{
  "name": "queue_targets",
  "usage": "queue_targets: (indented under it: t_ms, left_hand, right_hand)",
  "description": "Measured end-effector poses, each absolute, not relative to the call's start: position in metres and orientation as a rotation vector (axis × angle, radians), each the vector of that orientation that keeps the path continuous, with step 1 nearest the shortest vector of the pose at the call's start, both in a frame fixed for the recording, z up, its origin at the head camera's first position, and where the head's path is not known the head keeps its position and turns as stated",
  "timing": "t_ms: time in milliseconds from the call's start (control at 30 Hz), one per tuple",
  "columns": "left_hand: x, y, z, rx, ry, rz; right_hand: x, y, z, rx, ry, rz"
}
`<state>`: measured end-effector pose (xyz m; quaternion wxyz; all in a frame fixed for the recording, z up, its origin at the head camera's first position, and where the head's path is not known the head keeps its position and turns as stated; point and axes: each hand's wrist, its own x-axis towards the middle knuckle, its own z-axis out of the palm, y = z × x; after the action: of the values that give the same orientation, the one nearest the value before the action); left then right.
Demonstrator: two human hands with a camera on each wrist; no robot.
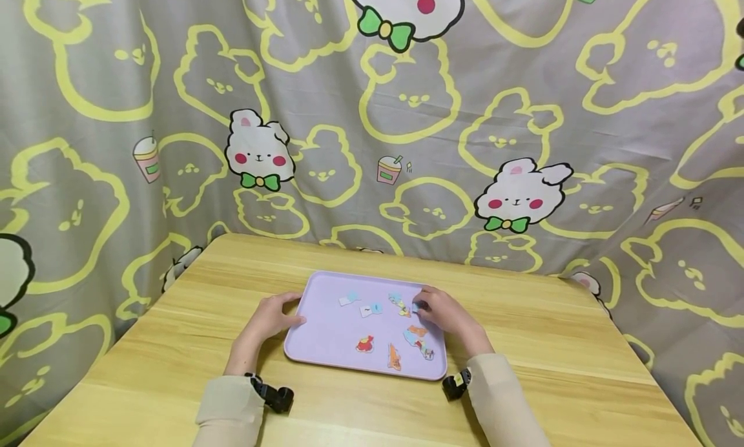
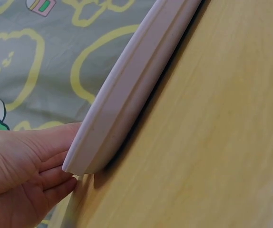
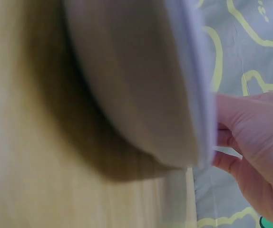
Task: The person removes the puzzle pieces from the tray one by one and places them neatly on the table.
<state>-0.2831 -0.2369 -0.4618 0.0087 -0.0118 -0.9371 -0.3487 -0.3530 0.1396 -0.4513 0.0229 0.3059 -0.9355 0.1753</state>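
A lilac tray (image 1: 325, 331) lies on the wooden table with several small flat puzzle pieces on it. My left hand (image 1: 272, 316) grips the tray's left rim, and the left wrist view shows the thumb and fingers at its edge. Over the tray's upper right, my right hand (image 1: 442, 310) has curled fingers and pinches a small bluish puzzle piece (image 1: 415, 307). In the right wrist view the rim hides those fingertips. Just left of them lies a multicoloured piece (image 1: 400, 303). White-and-blue pieces (image 1: 371, 310) sit toward the tray's middle.
A red piece (image 1: 365, 343), an orange piece (image 1: 394, 356) and a joined-looking blue and orange cluster (image 1: 415, 336) lie in the tray's near right part. The wooden table (image 1: 552, 369) extends around the tray. A patterned grey curtain (image 1: 325, 111) hangs behind it.
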Motion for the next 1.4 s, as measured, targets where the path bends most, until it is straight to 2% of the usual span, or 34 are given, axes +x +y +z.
queue_targets:
  t_ms: [433,700,1400]
  left_hand:
    - [-0.282,-0.238,-0.462,-0.055,-2.92,-1.082]
    - [-0.281,-0.237,-0.46,-0.053,-2.916,-1.1]
    - [-0.281,-0.237,-0.461,-0.064,-2.917,-1.097]
  right_hand:
    - [-0.355,0.148,-0.458,0.96,-2.796,0.91]
    - [-0.35,0.147,-0.459,0.779,-2.702,1.145]
    - [-0.349,0.152,-0.458,0.646,-2.597,1.175]
